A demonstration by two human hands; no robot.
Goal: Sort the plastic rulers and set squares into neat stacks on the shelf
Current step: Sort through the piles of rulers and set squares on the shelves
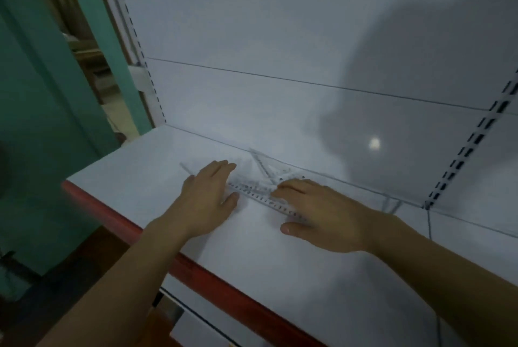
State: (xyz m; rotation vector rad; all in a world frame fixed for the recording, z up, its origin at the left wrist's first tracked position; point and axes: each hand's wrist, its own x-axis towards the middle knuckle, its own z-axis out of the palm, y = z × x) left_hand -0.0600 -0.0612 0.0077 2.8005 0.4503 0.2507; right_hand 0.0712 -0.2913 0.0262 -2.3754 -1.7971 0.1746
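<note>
to do this bit well i'd slide the see-through rulers (259, 195) slowly so their edges line up near the back of the white shelf (134, 178), and both arms reach forward, the left hand (208, 196) and right hand (322, 213) lying flat on them, fingers straight.

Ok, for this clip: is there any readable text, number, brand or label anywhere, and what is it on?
None can be read.
Clear plastic rulers: dark marks run along the edge, too blurred to read as numbers.
Set square: faint markings, unreadable.
White shelf and back panel: no lettering visible.
Left hand and right hand cover part of the pile.
</note>
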